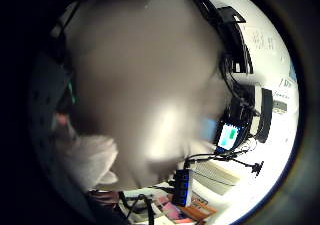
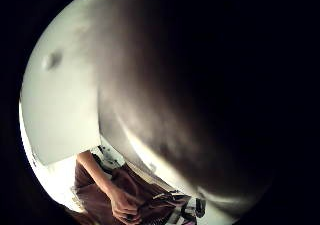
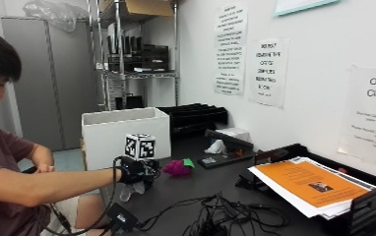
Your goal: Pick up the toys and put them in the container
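Blurred pale toy (image 1: pixel 145 85) fills both palm views; only outside shows gloved hand (image 3: pixel 134 173), grip unclear, beside purple toy (image 3: pixel 177 168), white container (image 3: pixel 126 129).

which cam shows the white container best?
Outside view: the white container stands whole on the table behind the gloved right hand, with a purple toy beside it. Thumb side palm view may show one pale wall up close; little finger side shows nothing recognisable of it.

A white box-shaped container (image 3: pixel 126 135) stands upright on the black table, its top open. Just beside its front right corner lie two small toys: a fuzzy magenta one (image 3: pixel 176 168) and a green one (image 3: pixel 188 162), touching each other.
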{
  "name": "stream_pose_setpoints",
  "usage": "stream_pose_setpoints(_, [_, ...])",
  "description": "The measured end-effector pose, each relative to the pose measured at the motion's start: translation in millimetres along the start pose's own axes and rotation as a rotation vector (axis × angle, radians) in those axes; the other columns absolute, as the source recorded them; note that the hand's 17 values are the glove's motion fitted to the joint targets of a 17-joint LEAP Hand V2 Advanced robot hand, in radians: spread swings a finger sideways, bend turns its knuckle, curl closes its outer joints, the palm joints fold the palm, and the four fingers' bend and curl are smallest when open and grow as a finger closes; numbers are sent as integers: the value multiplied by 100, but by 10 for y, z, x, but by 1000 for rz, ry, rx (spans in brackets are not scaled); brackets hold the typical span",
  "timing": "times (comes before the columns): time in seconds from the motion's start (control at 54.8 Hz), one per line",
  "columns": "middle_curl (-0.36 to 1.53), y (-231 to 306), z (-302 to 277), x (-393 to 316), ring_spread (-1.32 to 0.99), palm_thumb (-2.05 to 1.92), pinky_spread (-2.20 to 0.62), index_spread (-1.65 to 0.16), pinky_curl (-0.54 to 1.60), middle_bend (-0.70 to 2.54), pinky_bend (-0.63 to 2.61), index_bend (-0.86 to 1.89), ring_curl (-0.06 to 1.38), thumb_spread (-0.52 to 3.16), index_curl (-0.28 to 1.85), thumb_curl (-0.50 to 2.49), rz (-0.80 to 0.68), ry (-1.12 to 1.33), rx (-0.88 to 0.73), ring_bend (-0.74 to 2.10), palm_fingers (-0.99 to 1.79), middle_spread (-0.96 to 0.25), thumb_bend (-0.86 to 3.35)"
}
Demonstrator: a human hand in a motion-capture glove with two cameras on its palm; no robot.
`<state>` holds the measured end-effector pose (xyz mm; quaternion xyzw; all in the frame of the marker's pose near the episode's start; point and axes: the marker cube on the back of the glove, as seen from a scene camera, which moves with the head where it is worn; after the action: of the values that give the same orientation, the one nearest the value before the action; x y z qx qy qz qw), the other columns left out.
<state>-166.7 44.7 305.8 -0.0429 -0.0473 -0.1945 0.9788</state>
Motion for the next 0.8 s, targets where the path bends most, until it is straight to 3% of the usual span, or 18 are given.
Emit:
stream_pose_setpoints(0.128, [53,-102,-47,-27,-32,34,-34,-12,46,79,130,5,63,122,-1,39,17,-94,-115,150,70,-17,14])
stream_pose_setpoints(0.383, [68,-315,-419,-5,-33,66,-37,-23,38,105,101,35,59,82,0,62,58,-440,-370,137,104,-26,22])
stream_pose_setpoints(0.53, [73,-437,-1027,-147,-33,67,-37,-27,38,105,95,47,58,64,1,70,66,-405,-325,133,107,-27,20])
stream_pose_setpoints(0.548, [69,-453,-1128,-171,-34,70,-37,-27,39,91,98,45,59,67,1,71,67,-396,-312,133,87,-31,22])
stream_pose_setpoints(0.566, [75,-461,-1227,-184,-33,68,-37,-28,40,103,97,49,60,61,2,72,69,-385,-297,134,106,-28,20])
stream_pose_setpoints(0.803, [79,-275,-2588,-145,-34,69,-37,-31,40,100,94,52,58,45,-1,82,52,-258,-60,133,107,-29,17])
